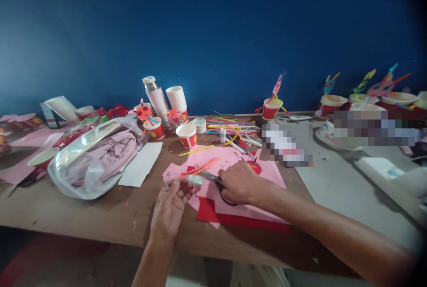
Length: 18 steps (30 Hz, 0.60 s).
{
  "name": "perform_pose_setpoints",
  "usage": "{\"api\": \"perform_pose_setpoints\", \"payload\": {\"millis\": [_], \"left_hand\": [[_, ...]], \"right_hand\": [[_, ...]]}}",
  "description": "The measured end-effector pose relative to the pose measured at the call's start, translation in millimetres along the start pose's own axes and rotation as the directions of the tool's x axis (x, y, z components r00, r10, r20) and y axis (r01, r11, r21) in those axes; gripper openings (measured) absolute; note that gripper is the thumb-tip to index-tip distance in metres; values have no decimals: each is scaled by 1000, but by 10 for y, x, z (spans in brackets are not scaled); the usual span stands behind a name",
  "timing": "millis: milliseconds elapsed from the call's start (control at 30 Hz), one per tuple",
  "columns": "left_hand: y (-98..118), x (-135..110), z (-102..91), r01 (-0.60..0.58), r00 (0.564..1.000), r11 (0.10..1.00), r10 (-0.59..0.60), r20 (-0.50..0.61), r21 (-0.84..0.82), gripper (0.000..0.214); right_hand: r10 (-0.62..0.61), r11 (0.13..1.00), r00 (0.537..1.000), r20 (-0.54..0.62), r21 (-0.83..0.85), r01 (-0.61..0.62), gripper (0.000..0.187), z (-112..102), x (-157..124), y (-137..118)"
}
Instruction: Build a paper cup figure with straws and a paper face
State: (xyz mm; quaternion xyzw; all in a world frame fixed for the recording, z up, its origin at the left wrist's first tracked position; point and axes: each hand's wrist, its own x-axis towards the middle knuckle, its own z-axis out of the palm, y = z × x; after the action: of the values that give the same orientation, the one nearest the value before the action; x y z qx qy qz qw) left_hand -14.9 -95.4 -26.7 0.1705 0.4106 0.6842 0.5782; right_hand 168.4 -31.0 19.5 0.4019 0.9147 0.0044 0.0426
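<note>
Head view: two bare hands work over a brown tabletop (110, 211). The left hand (168, 213) is palm up, its fingers partly curled, with a roll of clear tape (196, 181) right at the fingertips; whether they grip it I cannot tell. The right hand (242, 184), palm down, has its fingers bent around the dark handles of a pair of scissors (210, 176), whose blades point toward the tape. The scissors lie over pink paper (271, 180), between the two hands, with a red sheet (240, 221) showing beneath the paper's near edge. Pink and orange sticks (203, 167) rest just beyond the blades, and a red cutout (255, 166) lies beyond the right hand. Farther back stands a paper cup (186, 137); a clear plastic bag (80, 178) sits well to the left, beside a white card (140, 167).
</note>
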Motion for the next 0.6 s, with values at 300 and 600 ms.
{"api": "perform_pose_setpoints", "payload": {"millis": [300,600], "left_hand": [[66,-122,29,-113,992,930,127,-17,351,20],[125,-140,64,-171,980,902,199,-29,395,18]], "right_hand": [[-34,978,988,150,207,2,23,-205,-418,480],[-103,923,986,132,382,45,31,-45,-466,720]]}}
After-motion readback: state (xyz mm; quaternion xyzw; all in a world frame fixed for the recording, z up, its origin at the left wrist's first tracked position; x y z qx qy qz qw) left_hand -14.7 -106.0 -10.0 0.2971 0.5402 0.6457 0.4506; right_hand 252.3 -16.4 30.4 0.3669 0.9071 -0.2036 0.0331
